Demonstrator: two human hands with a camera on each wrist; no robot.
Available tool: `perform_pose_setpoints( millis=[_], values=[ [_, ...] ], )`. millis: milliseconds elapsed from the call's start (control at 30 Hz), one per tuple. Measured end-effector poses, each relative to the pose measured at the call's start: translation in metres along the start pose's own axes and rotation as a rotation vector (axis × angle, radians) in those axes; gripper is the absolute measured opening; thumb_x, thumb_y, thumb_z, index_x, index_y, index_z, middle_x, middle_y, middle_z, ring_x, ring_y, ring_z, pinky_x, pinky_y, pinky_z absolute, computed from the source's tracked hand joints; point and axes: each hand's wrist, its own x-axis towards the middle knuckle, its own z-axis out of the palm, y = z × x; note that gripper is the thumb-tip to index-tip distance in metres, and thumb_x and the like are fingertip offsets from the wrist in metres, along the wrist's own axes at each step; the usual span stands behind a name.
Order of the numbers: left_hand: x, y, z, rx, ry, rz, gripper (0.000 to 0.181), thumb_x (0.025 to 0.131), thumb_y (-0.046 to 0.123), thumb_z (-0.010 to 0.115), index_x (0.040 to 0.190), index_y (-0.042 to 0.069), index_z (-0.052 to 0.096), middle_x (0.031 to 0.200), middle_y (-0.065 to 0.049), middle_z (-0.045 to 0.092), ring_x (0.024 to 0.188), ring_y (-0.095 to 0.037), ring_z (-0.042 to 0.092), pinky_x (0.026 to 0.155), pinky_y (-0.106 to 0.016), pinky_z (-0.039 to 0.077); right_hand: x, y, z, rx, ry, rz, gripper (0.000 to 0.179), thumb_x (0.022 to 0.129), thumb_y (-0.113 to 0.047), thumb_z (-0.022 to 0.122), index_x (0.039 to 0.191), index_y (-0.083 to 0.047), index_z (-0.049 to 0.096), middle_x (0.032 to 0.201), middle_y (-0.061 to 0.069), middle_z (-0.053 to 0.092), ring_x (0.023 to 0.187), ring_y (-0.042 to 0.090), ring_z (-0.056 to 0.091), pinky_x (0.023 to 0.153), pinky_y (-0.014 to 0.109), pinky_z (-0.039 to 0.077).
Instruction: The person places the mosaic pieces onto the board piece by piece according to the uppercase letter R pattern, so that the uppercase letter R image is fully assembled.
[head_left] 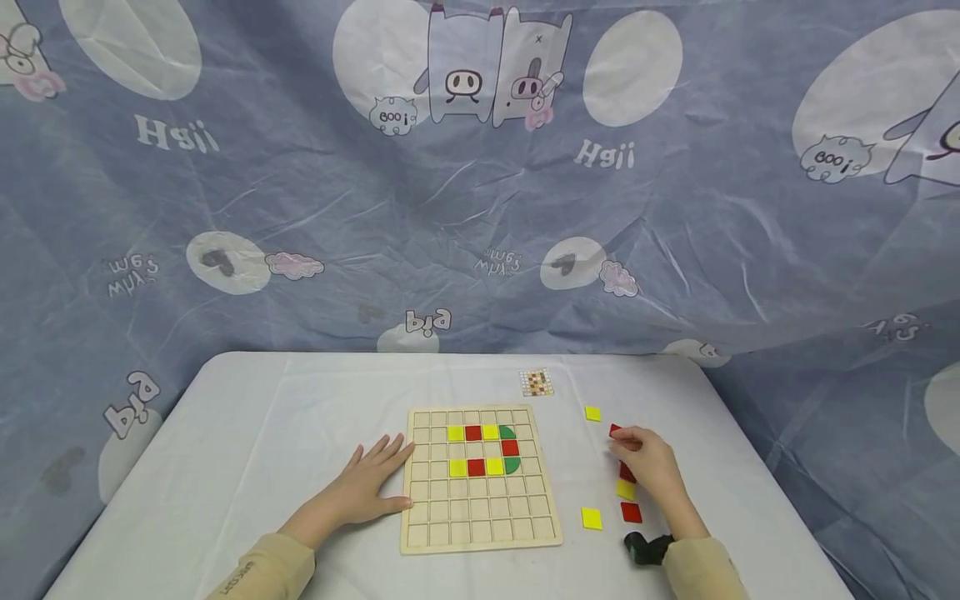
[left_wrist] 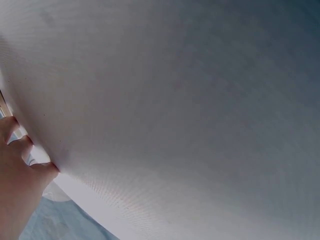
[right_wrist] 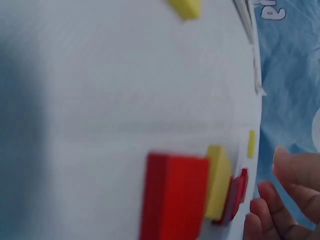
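Observation:
A wooden grid board [head_left: 480,508] lies on the table, with yellow, red and green tiles set in some of its squares. My left hand [head_left: 367,487] is spread beside it, fingertips and thumb at its left edge. My right hand [head_left: 651,461] is over a column of loose tiles, nearest a red tile [head_left: 615,430] that its fingers partly cover. In the right wrist view the right hand's [right_wrist: 287,205] thumb and fingers are apart with nothing visible between them. Below it in the column are another red tile [head_left: 627,473], a yellow tile [head_left: 626,490] and a red tile [head_left: 632,512].
Two more yellow tiles lie apart, one at the back [head_left: 592,413] and one nearer [head_left: 592,518]. A small pattern card [head_left: 536,382] lies behind the board. By the right sleeve is a dark object [head_left: 647,549]. A printed blue curtain [head_left: 465,208] hangs behind the white table [head_left: 315,400].

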Motion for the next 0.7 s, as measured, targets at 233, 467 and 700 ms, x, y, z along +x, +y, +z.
perform_pose_setpoints(
  millis=[233,467,700],
  values=[
    [-0.001,0.001,-0.001,-0.008,0.002,0.004,0.090,0.082,0.057,0.071,0.154,0.017,0.036,0.162,-0.011,0.027,0.152,-0.036,0.018,0.119,-0.067,0.008,0.006,0.018,0.004,-0.045,0.023,0.087,0.035,0.086,-0.012,0.075,0.115,0.004,0.064,0.105,0.023,0.059,0.089,0.029,0.056,0.071,0.031,0.057],
    [0.000,0.000,-0.001,0.003,0.009,0.006,0.090,0.081,0.057,0.071,0.154,0.017,0.035,0.162,-0.011,0.027,0.152,-0.036,0.018,0.119,-0.067,0.009,0.011,0.015,0.004,-0.003,-0.022,0.180,0.039,0.086,-0.010,0.074,0.118,0.005,0.058,0.102,0.022,0.060,0.085,0.027,0.057,0.069,0.028,0.057],
    [0.001,-0.001,0.000,-0.004,0.010,0.013,0.090,0.082,0.056,0.071,0.154,0.017,0.035,0.162,-0.012,0.027,0.152,-0.037,0.018,0.118,-0.067,0.009,0.015,0.013,0.004,-0.017,-0.056,0.179,0.035,0.087,-0.012,0.074,0.115,0.004,0.061,0.098,0.020,0.060,0.080,0.025,0.055,0.065,0.025,0.054]
  ],
)
